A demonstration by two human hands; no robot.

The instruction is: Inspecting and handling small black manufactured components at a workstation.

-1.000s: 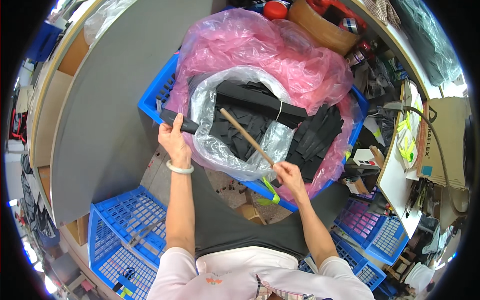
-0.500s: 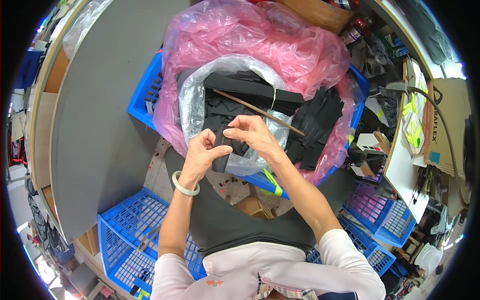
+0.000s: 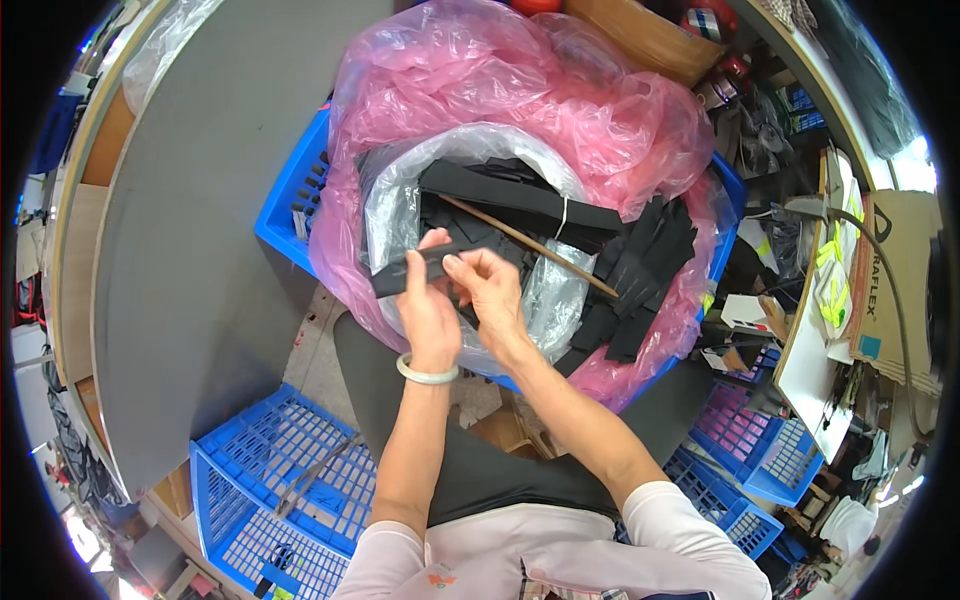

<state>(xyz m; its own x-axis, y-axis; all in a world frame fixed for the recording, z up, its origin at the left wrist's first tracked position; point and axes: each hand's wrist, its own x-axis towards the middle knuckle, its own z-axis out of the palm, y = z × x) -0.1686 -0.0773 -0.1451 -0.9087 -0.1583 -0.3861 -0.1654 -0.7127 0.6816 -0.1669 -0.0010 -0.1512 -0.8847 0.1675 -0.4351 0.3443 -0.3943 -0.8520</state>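
Note:
Both hands are closed on a short black strip (image 3: 388,280) of flat, fabric-like material, held over the near left side of a clear plastic bag (image 3: 392,205). My left hand (image 3: 430,318), with a pale bangle at its wrist, has its thumb across the strip. The fingers of my right hand (image 3: 492,292) pinch the strip's right part. Under and beyond them, the bag holds more black pieces. A thin wooden stick (image 3: 540,247) slants over these, beside a long black bundle (image 3: 500,192) tied with a pale band. To the right lie several loose black strips (image 3: 645,265).
A pink plastic bag (image 3: 450,65) lines the blue crate (image 3: 283,215) around the clear bag. On the left stands a grey board (image 3: 200,230). Other blue crates (image 3: 270,450) sit low at both sides. A cardboard box (image 3: 905,280) and shelf clutter fill the right.
The black strip has turned from upright to nearly level, its end now pointing left. My left hand has swung to fingers up, and my right hand has shifted lower and left.

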